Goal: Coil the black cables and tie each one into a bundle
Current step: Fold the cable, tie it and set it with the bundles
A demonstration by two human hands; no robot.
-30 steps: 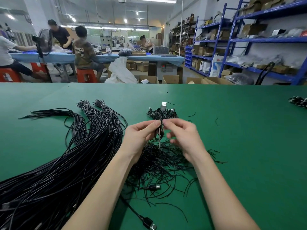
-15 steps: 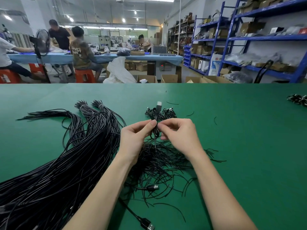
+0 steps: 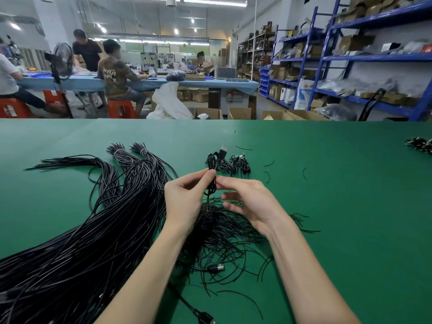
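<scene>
1. Head view: two hands; the left hand (image 3: 187, 197) pinches one coiled black cable (image 3: 211, 183) between thumb and forefinger, while the right hand (image 3: 247, 202) touches it with its fingers loosely spread.
2. Finished bundles (image 3: 231, 163) lie just beyond; their count is unclear.
3. Green table (image 3: 350, 206) is open at right.
4. Loose cables (image 3: 70, 253) run off the left edge.

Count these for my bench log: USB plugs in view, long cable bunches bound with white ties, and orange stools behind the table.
Silver-tipped USB plugs: 3
Long black cable bunches bound with white ties: 2
Orange plastic stools: 3
Total: 8
</scene>
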